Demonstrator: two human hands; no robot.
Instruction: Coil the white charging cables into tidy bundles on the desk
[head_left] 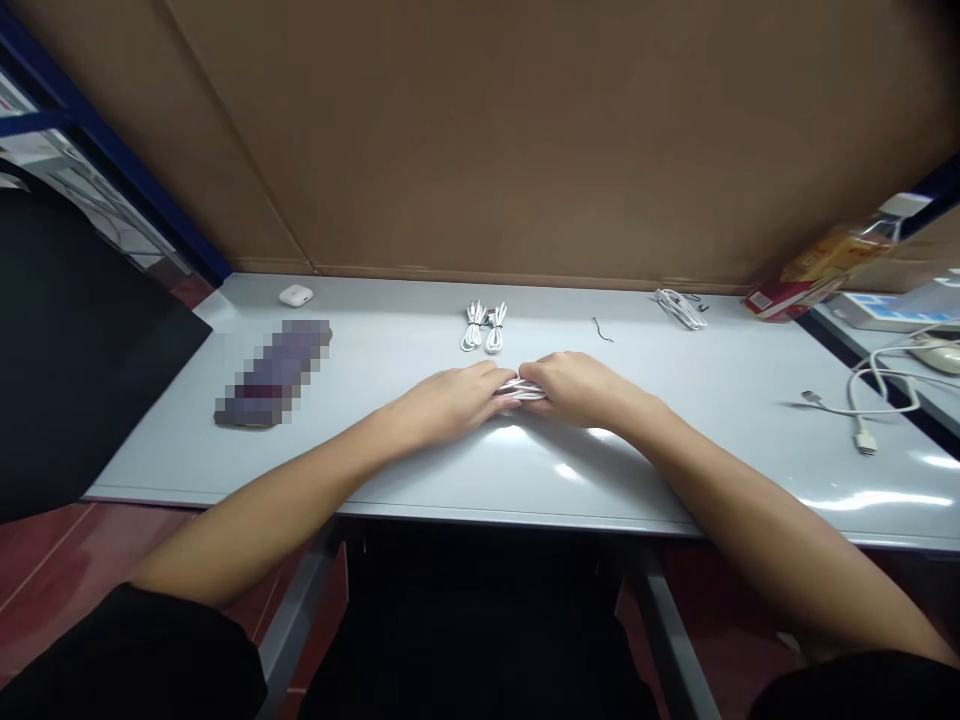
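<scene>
"Hands first: what do they have on your feed?"

"Both are on it! Over the head camera I see the left hand (pixel 465 400) pinching one end of a coiled white cable (pixel 523 389) between thumb and fingers, and the right hand (pixel 577 390) closed around the other end. Strands show in the short gap between them."

"Where's that on the worktop (pixel 405 330)?"

"About mid-width, between the front and back edges. Whether the knuckles touch the surface, I can't tell."

"Edges and room?"

"Ahead it's tight: two bundled white cables (pixel 474 325) lie side by side just beyond the fingers, towards the back edge. Leftward I've got room up to a pixelated flat object (pixel 274 375) near the left edge; a white case (pixel 295 295) sits behind it, by the back left corner. On the right, a thin black tie (pixel 602 330), then a loose white coil (pixel 681 309) by the back edge, a bottle (pixel 817 270) at the back right corner, and a pale cable (pixel 866 440) with its plugs near the right edge."

"And the arms?"

"Both forearms come in over the front edge, slanting inwards, backs of the hands up, fingers curled, fingertips nearly meeting!"
</scene>
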